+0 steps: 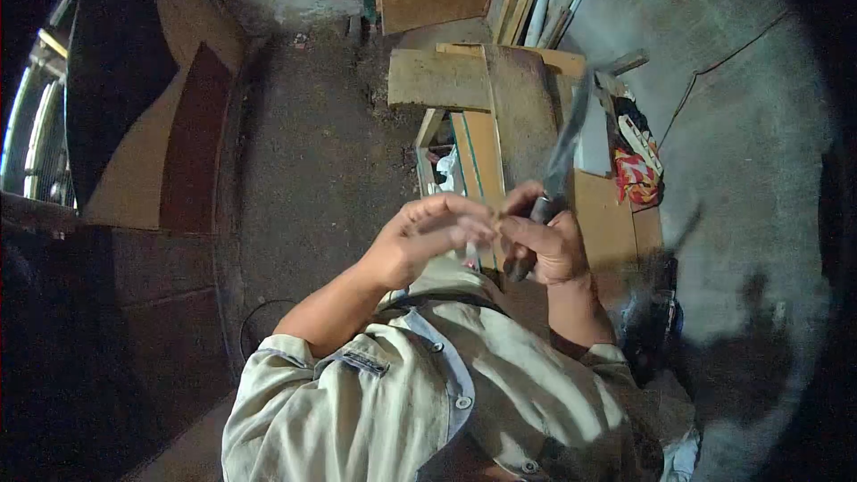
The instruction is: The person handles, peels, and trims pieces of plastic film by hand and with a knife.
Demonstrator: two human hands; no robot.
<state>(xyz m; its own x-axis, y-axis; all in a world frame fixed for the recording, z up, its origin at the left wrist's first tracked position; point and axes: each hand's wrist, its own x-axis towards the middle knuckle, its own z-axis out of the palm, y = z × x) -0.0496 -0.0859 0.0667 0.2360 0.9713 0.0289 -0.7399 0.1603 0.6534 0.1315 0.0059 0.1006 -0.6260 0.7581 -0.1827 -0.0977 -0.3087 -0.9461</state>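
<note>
Grips knife point(566, 145) by dark handle point(541, 210) in right hand point(560, 252), with blade toward one o'clock. Shows left hand point(403, 252) at nine o'clock, blurred; cannot tell if pinching anything. Looks stiff, fairly light; needs holding behind blade.

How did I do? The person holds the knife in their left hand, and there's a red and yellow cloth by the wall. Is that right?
Almost! The head view shows the knife in the person's right hand, not the left hand. The rest stays: there's a red and yellow cloth by the wall.
</note>
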